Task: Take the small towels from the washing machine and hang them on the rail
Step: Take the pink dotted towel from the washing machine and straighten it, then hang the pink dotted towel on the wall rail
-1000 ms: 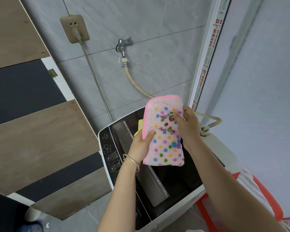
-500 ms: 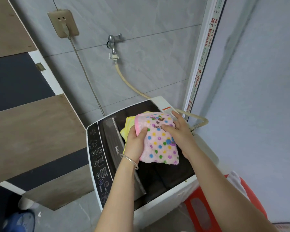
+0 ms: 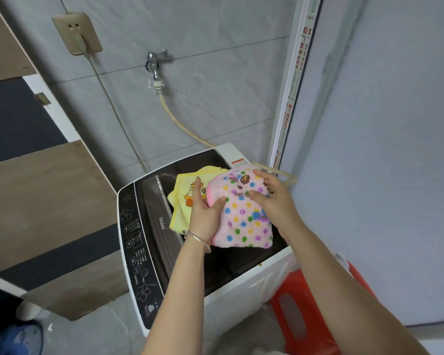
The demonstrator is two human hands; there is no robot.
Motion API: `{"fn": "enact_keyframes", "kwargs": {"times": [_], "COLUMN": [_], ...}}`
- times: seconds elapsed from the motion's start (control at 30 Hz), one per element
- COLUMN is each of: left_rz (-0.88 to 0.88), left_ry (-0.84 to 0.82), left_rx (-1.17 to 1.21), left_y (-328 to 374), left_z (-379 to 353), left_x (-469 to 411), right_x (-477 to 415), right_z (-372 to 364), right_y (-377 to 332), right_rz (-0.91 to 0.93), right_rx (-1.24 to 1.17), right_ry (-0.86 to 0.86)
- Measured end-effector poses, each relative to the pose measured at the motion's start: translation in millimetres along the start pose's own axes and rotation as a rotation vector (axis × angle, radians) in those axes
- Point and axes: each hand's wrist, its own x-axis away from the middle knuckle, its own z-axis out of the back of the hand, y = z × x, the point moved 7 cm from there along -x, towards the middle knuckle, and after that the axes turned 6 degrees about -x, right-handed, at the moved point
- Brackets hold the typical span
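Note:
A pink towel (image 3: 244, 219) with coloured dots hangs over the open top of the white washing machine (image 3: 244, 290). My left hand (image 3: 204, 216) grips its left edge, thumb on top, with a finger lying across a yellow towel (image 3: 183, 201) that shows behind it. My right hand (image 3: 273, 201) holds the pink towel's right side, thumb on its face and fingers at its upper edge. The black drum opening lies under the towels. No rail is in view.
The machine's black control panel (image 3: 136, 242) faces left. On the tiled wall behind are a tap (image 3: 154, 62) with a beige hose (image 3: 182, 126) and a socket (image 3: 76, 34) with a cable. A red stool (image 3: 300, 311) stands at the right; a wood-and-black panel (image 3: 36, 190) stands at the left.
Both hands have brought the pink towel down from upright in front of the wall to just above the machine's top. The yellow towel now shows more to its left.

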Motion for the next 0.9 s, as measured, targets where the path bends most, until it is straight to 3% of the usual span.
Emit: {"fn": "enact_keyframes", "kwargs": {"times": [0.17,0.53,0.9], "left_rz": [-0.169,-0.215,-0.226], "left_ry": [-0.099,-0.350,-0.718], "left_rx": [-0.134,-0.150,-0.164], "left_y": [12.7,14.7,0.7], "left_z": [-2.5,9.6,-19.2], "left_x": [9.7,51.5,127.4], "right_x": [25.7,120.5,239.0], "right_z": [6.1,4.3,21.7], "right_y": [-4.1,1.5,19.6], "right_rz": [0.022,0.067,0.085], "right_rx": [0.006,0.026,-0.021], "right_ry": [0.109,0.485,0.804]}}
